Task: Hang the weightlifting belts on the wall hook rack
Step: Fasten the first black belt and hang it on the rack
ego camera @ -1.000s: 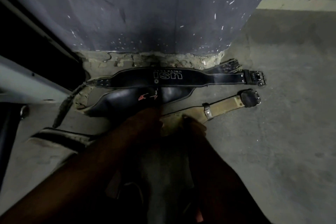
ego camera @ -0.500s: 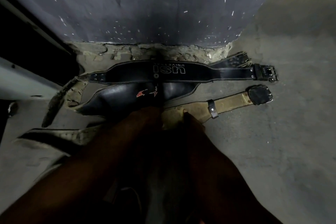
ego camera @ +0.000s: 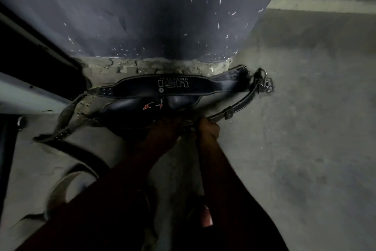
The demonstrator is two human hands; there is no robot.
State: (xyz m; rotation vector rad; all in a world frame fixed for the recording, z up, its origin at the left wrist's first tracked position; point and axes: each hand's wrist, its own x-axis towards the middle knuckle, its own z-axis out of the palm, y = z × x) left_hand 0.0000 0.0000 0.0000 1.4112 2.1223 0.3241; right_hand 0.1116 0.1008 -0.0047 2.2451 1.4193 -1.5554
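Note:
Several weightlifting belts lie on the concrete floor at the foot of a dark pillar. A black belt with white "USI" lettering (ego camera: 173,87) lies nearest the pillar. A second black belt with a red logo (ego camera: 130,107) lies just in front of it. My left hand (ego camera: 162,131) and my right hand (ego camera: 208,128) both grip the middle of a worn tan belt (ego camera: 234,108). That belt is turned on edge, and its buckle end (ego camera: 265,83) is raised to the right. Its other end (ego camera: 59,135) trails left on the floor. No hook rack is in view.
The grey-blue pillar (ego camera: 162,16) rises straight ahead, with crumbled plaster at its base (ego camera: 154,66). A dark frame with a pale panel (ego camera: 24,96) stands at the left. A dark strap (ego camera: 81,155) and a pale curved piece (ego camera: 65,181) lie at lower left. Bare concrete floor (ego camera: 305,128) spreads to the right.
The tan belt lay flat before. Both hands have closed on it and tipped it on edge, and its buckle end has lifted and swung toward the pillar.

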